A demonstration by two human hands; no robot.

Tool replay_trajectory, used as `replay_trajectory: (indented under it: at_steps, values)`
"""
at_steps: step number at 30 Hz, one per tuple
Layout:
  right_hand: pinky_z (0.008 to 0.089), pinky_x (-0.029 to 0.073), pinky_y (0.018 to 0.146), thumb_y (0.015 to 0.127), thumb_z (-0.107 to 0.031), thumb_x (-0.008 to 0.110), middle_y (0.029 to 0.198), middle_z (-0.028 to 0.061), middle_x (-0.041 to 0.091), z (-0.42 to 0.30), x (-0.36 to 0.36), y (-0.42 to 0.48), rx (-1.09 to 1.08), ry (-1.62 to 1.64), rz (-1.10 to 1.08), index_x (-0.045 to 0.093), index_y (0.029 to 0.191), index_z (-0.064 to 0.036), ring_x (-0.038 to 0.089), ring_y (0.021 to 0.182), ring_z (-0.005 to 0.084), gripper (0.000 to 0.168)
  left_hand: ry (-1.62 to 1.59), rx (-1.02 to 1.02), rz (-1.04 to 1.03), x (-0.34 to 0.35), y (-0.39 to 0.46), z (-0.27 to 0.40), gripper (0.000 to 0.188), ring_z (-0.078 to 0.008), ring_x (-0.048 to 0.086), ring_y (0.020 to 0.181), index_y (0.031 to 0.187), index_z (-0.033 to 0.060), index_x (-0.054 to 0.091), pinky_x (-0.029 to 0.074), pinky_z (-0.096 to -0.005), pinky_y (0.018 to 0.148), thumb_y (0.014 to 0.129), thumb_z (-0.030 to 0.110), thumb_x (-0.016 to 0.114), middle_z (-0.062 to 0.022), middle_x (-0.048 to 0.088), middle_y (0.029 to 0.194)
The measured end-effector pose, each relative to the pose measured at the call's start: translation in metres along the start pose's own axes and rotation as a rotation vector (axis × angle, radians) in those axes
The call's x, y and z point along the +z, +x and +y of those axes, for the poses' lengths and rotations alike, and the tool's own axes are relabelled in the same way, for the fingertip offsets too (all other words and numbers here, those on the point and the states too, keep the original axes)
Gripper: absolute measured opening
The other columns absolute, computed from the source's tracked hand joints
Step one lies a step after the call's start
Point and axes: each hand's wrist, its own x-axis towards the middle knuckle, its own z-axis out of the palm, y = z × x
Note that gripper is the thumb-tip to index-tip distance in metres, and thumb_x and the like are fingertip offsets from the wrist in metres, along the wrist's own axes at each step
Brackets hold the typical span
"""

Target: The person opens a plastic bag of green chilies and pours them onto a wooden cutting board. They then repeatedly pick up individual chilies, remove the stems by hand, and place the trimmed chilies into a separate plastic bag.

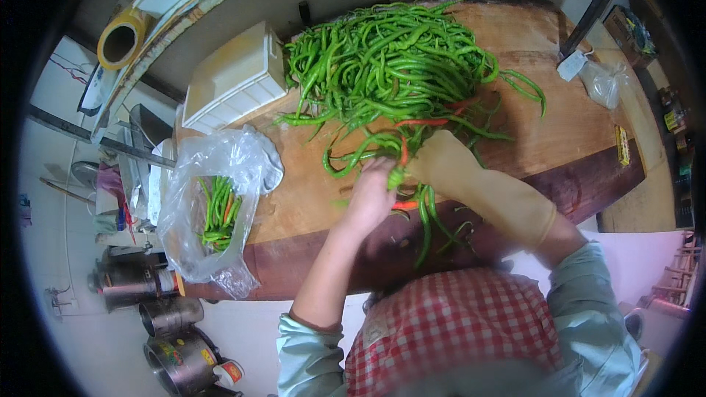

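Near the table's front half, my bare left hand (pixel 374 190) is closed on green chili peppers, whose tips show between it and the other hand. My right hand (pixel 444 162), in a tan rubber glove, is beside it at the same peppers; its fingertips are hidden, so its grip cannot be told. Behind both hands lies a large heap of long green chili peppers (pixel 386 60), with a red chili pepper (pixel 423 122) at its front edge. Loose green chili peppers (pixel 423 220) lie just in front of the hands. At the left, an open clear plastic bag (pixel 179 220) holds green and some red peppers.
A white plastic crate (pixel 237 96) stands at the back left of the wooden table (pixel 557 138). A grey cloth (pixel 269 160) lies by the bag. At the right are a small yellow box (pixel 622 145) and a tied plastic bag (pixel 604 85). Metal pots (pixel 179 361) stand below left.
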Motion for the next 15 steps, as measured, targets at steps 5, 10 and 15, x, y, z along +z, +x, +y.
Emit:
replay_trajectory:
  at_steps: [5,10,15]
  values:
    - [0.0444,0.054,0.069,0.087,-0.02,0.06,0.097,0.0112,0.072,0.007,0.012,-0.035,-0.145,0.168,0.002,0.07,0.099,-0.009,0.071,0.085,0.029,0.018,0.224,0.287,0.01,-0.039,-0.011,0.013,0.018,-0.034,0.061,0.102,0.107,-0.0003,0.063,0.049,-0.0413,0.091,0.09,-0.001,0.056,-0.0182,0.064,0.11]
    - [0.0458,0.053,0.072,0.089,-0.03,0.06,0.092,0.0108,0.068,0.022,-0.014,-0.052,-0.077,0.3,0.395,0.066,0.102,-0.007,0.067,0.086,0.033,0.027,-1.32,-0.272,0.46,-0.092,-0.042,-0.005,0.015,-0.0235,0.061,0.108,0.112,0.0114,0.059,0.043,-0.0458,0.103,0.097,0.012,0.057,-0.0074,0.062,0.12]
    - [0.0449,0.051,0.078,0.094,-0.041,0.055,0.096,0.0145,0.067,-0.031,0.005,0.0,-0.164,0.501,0.328,0.065,0.109,0.0,0.065,0.093,0.0327,0.045,-1.825,-0.182,0.568,-0.083,-0.075,-0.064,0.017,-0.0232,0.059,0.108,0.11,0.0146,0.059,0.039,-0.0516,0.108,0.094,0.016,0.065,-0.0059,0.063,0.113]
